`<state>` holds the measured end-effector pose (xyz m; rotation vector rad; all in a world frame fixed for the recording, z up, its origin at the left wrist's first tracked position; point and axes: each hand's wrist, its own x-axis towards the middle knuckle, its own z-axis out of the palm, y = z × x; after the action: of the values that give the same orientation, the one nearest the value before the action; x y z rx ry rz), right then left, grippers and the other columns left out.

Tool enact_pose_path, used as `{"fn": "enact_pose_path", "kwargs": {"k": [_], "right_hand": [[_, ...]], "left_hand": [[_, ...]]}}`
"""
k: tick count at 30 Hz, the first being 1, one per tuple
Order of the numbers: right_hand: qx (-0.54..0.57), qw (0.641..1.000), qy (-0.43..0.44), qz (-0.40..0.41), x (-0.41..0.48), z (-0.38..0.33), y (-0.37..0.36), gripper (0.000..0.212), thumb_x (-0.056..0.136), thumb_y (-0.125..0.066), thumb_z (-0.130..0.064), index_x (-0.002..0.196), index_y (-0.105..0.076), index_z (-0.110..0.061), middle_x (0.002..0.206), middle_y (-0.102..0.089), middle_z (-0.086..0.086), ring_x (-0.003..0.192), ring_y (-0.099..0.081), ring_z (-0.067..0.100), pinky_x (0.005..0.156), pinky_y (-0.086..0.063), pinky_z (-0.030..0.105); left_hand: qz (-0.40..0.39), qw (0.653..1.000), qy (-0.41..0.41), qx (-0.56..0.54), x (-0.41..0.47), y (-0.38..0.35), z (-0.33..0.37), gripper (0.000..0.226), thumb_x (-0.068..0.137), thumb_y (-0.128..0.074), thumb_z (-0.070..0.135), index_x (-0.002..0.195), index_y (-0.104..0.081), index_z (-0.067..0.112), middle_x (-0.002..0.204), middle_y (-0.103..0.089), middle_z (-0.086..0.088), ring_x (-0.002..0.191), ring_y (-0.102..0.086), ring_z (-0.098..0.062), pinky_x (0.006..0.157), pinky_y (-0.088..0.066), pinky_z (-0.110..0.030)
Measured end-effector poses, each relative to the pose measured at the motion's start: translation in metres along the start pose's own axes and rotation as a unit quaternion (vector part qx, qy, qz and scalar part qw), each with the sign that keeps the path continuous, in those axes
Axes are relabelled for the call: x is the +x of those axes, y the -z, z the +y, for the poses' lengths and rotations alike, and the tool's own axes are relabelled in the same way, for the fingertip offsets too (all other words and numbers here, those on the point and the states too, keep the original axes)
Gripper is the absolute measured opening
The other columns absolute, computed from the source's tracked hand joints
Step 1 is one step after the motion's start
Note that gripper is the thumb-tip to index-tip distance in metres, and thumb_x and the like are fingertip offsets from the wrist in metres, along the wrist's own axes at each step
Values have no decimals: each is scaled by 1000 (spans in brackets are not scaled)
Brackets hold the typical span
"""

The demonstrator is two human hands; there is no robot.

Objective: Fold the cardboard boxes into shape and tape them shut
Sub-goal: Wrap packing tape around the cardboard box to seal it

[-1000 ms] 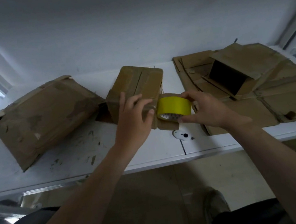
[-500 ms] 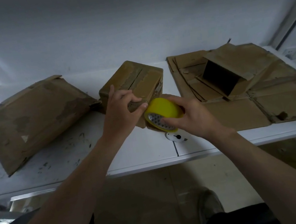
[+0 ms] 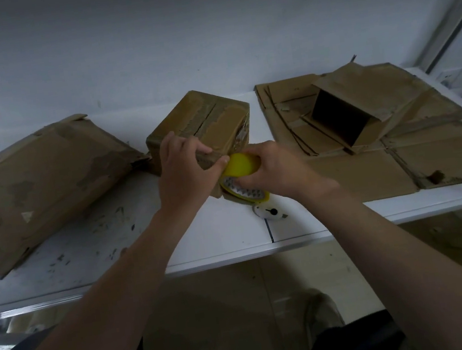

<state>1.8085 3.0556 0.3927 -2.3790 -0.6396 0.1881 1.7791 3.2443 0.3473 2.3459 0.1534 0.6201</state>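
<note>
On the table (image 3: 202,237), 1 folded box (image 3: 205,119) is gripped at its near corner by the left hand (image 3: 184,178); the yellow tape roll (image 3: 241,164) is clasped against it by the right hand (image 3: 277,170).

Nothing here can be read as text, brand or number. The middle cardboard box (image 3: 210,118) has a pale patch on its right face, too blurred to read. The yellow tape roll (image 3: 240,164) shows only a pale zigzag pattern inside its core. The near white disc (image 3: 268,212) bears a black dot.
</note>
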Motion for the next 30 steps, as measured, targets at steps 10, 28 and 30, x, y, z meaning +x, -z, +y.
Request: {"fn": "enact_pose_path", "kwargs": {"k": [10,28,30], "right_hand": [[10,1000,15,-18,5,6,-6,48,78,-84,-35,120,-70,-21,108,-71,3,97,-66,19,84,-55,40],[-50,995,87,9,-7,-20,-34,59,77,-74,-59,133,-62,-47,117,-69,-6,101,-57,7,86,-48,29],[-50,994,96,3,-10,-21,-36,48,78,-72,-60,124,-68,-49,110,-70,-8,96,-57,7,82,-50,30]], "left_hand": [[30,994,-97,46,-2,-3,-15,41,85,-74,38,106,-60,6,122,-56,-14,141,-39,-35,87,-58,-48],[-82,995,-54,5,17,49,-51,33,80,-70,54,109,-65,38,144,-56,14,152,-22,-20,121,-13,-63],[-80,996,-46,-9,19,47,-49,30,80,-73,49,106,-67,35,143,-57,13,153,-21,-21,121,-6,-63]]}}
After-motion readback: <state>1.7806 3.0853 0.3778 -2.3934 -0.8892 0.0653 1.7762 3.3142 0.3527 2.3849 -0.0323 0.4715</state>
